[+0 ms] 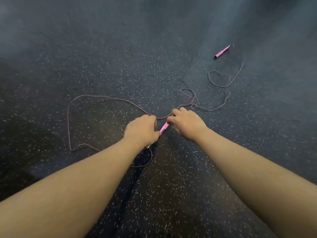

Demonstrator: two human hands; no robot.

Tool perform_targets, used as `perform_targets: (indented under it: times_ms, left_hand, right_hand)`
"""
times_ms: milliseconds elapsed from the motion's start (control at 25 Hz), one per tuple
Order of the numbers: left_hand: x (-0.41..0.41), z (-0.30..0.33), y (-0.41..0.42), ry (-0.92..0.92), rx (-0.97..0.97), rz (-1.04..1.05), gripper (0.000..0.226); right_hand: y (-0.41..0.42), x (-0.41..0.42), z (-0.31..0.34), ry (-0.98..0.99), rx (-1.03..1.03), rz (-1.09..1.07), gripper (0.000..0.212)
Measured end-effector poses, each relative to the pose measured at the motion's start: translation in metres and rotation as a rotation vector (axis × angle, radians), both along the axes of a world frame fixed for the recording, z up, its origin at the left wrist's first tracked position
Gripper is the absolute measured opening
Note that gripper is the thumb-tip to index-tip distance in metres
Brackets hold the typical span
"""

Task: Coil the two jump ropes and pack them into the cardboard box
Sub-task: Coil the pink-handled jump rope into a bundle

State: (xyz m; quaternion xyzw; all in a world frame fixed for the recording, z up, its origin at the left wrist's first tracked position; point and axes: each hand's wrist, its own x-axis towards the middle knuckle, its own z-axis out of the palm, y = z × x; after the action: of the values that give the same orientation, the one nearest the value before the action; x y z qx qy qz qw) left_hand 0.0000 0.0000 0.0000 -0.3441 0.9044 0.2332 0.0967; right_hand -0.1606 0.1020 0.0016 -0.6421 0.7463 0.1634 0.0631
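Observation:
A thin pink jump rope [96, 96] lies in loose loops over the dark speckled floor. My left hand [142, 128] grips one pink handle [164, 127] low over the floor, and the cord passes under its fingers. Close beside it on the right, my right hand [187, 122] pinches the cord near the handle's tip. The rope runs on to the right in tangled loops [218, 78]. Its other pink handle [221, 52] lies far off at the upper right. No cardboard box or second rope is in view.
Black rubber floor [120, 57] with white flecks fills the whole view. A seam between floor mats [132, 184] runs down between my forearms. A small loop of cord [149, 160] lies just below my left wrist.

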Motion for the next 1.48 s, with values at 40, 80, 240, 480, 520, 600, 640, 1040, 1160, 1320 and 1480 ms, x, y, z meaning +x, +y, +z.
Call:
perform_targets:
  times_ms: [40,80,240,480,520,600,640,1040,1160,1320,1480]
  left_hand:
    - [-0.006,-0.011,0.001,-0.027,0.014,-0.002,0.034]
    - [-0.012,-0.021,0.002,-0.041,-0.002,0.006,0.036]
    - [-0.023,-0.051,0.011,-0.090,0.035,0.004,0.036]
    - [-0.008,-0.041,-0.008,0.070,0.056,0.063,0.013]
    - [-0.006,-0.032,-0.012,0.116,0.038,0.063,0.012]
    - [-0.006,-0.010,-0.015,0.192,-0.011,0.029,0.015]
    - [-0.008,0.003,-0.013,0.213,-0.020,0.006,0.016]
    - [-0.004,0.201,0.055,0.504,0.110,-0.025,0.014]
    - [0.001,0.266,0.075,0.699,0.296,0.086,0.012]
    - [0.013,0.329,0.101,0.792,0.454,0.131,0.025]
    - [0.031,0.369,0.118,0.754,0.067,0.149,0.042]
  right_hand:
    - [-0.006,-0.002,-0.011,0.026,0.027,0.010,0.036]
    - [-0.008,-0.007,-0.021,0.019,0.007,-0.013,0.036]
    - [-0.017,-0.017,-0.046,-0.019,-0.008,-0.091,0.035]
    - [-0.006,-0.028,-0.022,-0.222,-0.074,-0.185,0.030]
    - [-0.003,-0.029,-0.009,-0.317,-0.121,-0.233,0.027]
    - [0.003,-0.031,0.023,-0.533,-0.237,-0.347,0.022]
    - [0.007,-0.030,0.042,-0.624,-0.303,-0.397,0.020]
    - [0.079,0.020,0.218,-1.096,-0.597,-0.622,0.026]
    - [0.108,0.037,0.261,-1.104,-0.601,-0.614,0.031]
    - [0.142,0.055,0.311,-1.196,-0.647,-0.520,0.025]
    - [0.169,0.060,0.357,-1.056,-0.701,-0.474,0.025]
